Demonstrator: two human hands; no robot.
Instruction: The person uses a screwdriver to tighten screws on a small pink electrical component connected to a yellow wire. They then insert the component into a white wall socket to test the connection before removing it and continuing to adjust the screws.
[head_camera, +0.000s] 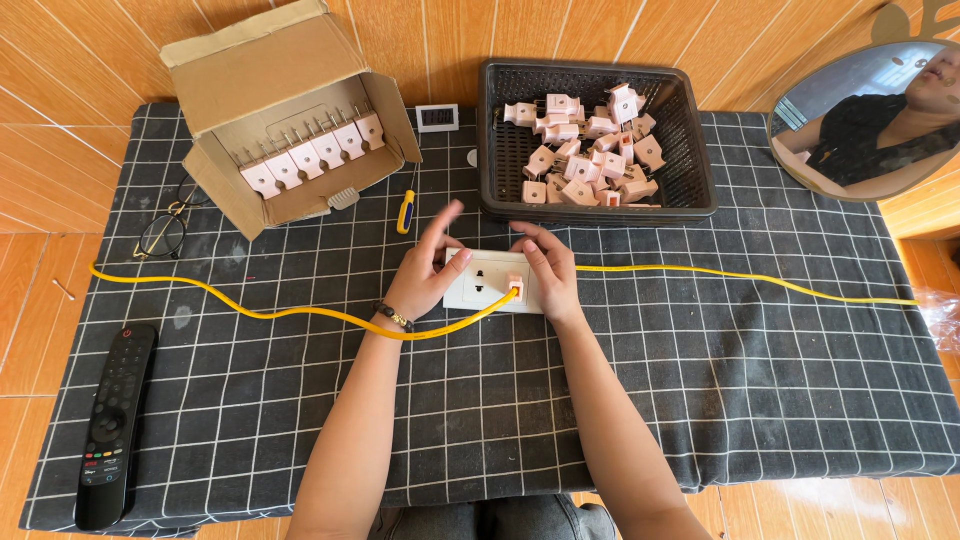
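Observation:
A white wall socket plate (481, 284) lies on the black checked cloth at the centre. My left hand (428, 268) rests on its left edge, fingers spread and index finger raised. My right hand (546, 266) pinches a small pink plug (515, 284) that sits at the plate's right side. A yellow cable (300, 313) runs from the plug out to the left in a long curve, and another yellow stretch (740, 277) leads off to the right.
A black plastic basket (697, 170) behind the plate holds several pink plugs. An open cardboard box (262, 95) at the back left holds a row of plugs. A yellow-handled screwdriver (406, 211), glasses (165, 230), a remote control (113, 420), a small digital display (437, 117) and a round mirror (870, 115) also sit around.

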